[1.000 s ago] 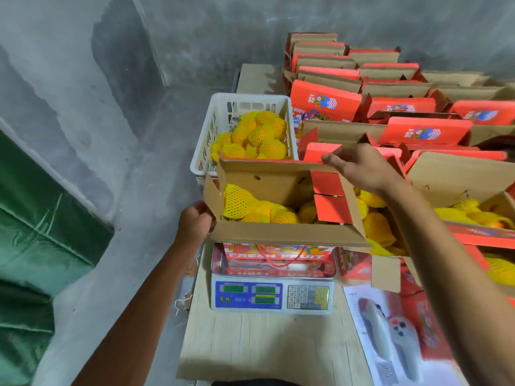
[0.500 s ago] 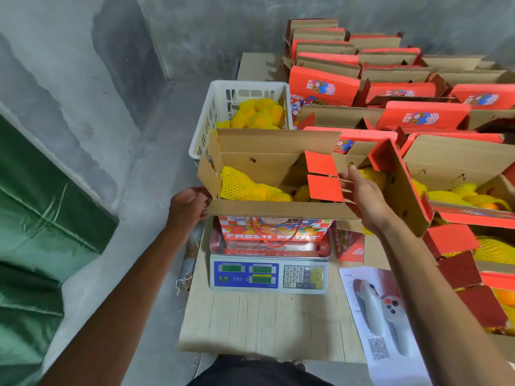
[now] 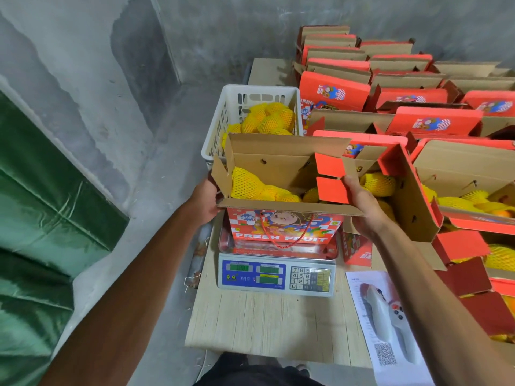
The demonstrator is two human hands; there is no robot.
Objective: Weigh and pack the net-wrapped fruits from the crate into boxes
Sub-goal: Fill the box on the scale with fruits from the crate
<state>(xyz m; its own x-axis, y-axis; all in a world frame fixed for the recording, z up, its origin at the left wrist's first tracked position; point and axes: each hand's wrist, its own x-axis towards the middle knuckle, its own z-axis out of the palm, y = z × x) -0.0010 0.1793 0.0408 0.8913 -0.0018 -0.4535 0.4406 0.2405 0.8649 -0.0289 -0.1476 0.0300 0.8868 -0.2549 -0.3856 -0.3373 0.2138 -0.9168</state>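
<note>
A red printed fruit box (image 3: 284,227) with its flaps up sits over the tray of the blue-faced scale (image 3: 276,274). Several yellow net-wrapped fruits (image 3: 248,186) lie inside it. My left hand (image 3: 204,200) grips the box's left end by the side flap. My right hand (image 3: 362,207) holds the right end, thumb against the red inner flaps. Behind the box stands a white plastic crate (image 3: 223,121) with more netted fruits (image 3: 267,119).
Filled open boxes (image 3: 418,196) crowd the right side, and rows of red cartons (image 3: 390,79) stand behind them. A white hand-held device (image 3: 387,319) lies on a printed sheet on the wooden table (image 3: 264,324). Green cloth (image 3: 41,218) and a grey wall are at left.
My right hand came down from the far flap to the box's right end. The far flap now stands up. The left hand kept its hold.
</note>
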